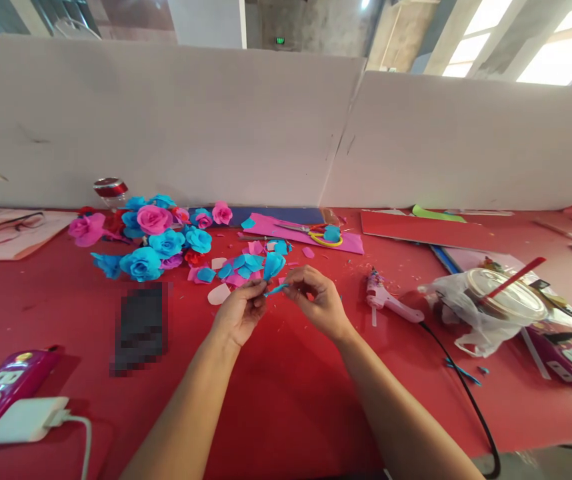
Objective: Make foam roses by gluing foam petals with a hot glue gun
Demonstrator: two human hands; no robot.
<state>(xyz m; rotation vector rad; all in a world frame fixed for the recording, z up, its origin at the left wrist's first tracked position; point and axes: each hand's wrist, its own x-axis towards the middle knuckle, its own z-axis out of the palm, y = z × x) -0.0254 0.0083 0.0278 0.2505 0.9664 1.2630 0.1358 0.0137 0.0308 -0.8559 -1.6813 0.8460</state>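
Bare arms [201, 390]: over smooth red table [286, 407]
Left hand [241, 312]: fingers pinch a curled blue paper petal [274, 265]
Right hand [320, 303]: fingers pinch a thin blue paper strip [278, 289]
Petal: up between both hands

Your left forearm [191, 407], at the lower left of centre, is bare and smooth, broad at the frame's bottom edge and tapering to a slim wrist. Your right forearm [396, 407], at the lower right, is bare too, with the same taper. Near the centre, your left hand [242, 312] and right hand [320, 305] are bare, with slender fingers; the nails are too small to make out.
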